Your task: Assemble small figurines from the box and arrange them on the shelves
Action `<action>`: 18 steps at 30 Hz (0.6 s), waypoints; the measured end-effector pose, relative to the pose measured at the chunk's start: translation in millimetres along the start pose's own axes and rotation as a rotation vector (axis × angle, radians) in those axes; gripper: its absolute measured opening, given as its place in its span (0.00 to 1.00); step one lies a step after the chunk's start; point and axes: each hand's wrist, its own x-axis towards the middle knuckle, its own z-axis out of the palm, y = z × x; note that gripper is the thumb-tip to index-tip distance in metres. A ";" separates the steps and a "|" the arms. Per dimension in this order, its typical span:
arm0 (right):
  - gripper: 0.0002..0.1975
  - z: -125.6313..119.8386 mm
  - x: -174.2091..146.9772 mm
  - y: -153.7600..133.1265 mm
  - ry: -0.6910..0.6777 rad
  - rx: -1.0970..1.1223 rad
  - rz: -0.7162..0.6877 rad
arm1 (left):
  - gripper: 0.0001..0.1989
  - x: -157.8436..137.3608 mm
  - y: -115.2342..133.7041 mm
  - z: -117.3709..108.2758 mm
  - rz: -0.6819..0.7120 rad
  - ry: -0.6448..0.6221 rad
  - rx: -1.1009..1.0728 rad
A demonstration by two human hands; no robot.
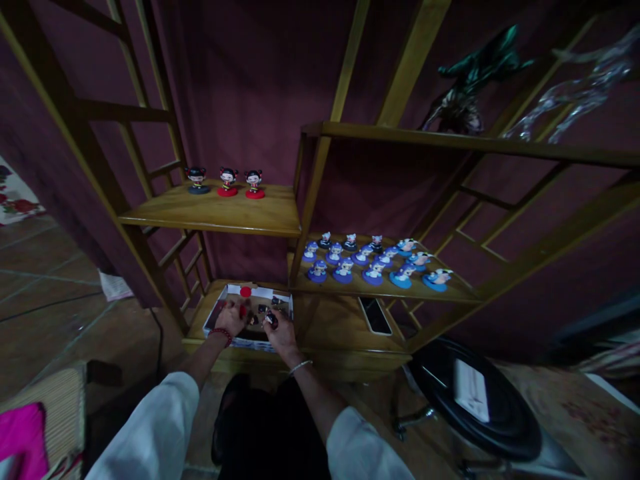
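Both my hands work inside a shallow white cardboard box (215, 319) on the lowest shelf. My right hand (283, 333) is closed around a small dark-haired figurine (271, 319). A red round base (243, 311) is at the fingertips of my left hand (230, 320), which are curled in as if pinching it. Another red base (245, 292) lies at the box's far edge. Several small dark figurine pieces (263, 309) are scattered between the hands on the brown box bottom. My fingers partly hide the things they touch.
Three dark-haired figurines (228, 181) stand on the upper left shelf (215, 213). Several purple, blue and black-based figurines (373, 272) fill the middle right shelf. A phone (375, 316) lies right of the box. A black stool (480, 400) with a tissue pack (471, 390) stands at right.
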 end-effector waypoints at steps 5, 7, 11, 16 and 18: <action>0.15 -3.6 -3.8 -8.7 0.015 0.017 0.004 | 0.24 -17.6 8.5 -8.5 0.007 -0.001 -0.073; 0.14 -7.2 -6.8 -14.0 0.018 0.029 -0.006 | 0.25 -24.9 13.0 -12.2 -0.006 0.000 -0.150; 0.14 -17.2 -14.6 -25.0 0.016 0.020 0.004 | 0.23 -36.9 20.0 -16.3 -0.047 0.027 -0.329; 0.14 -30.0 -27.5 -36.2 -0.001 0.019 0.004 | 0.18 -48.7 23.0 -12.4 -0.165 -0.013 -0.685; 0.14 -34.7 -34.2 -40.3 0.001 0.020 -0.005 | 0.18 -54.6 24.7 -10.5 -0.208 -0.040 -0.822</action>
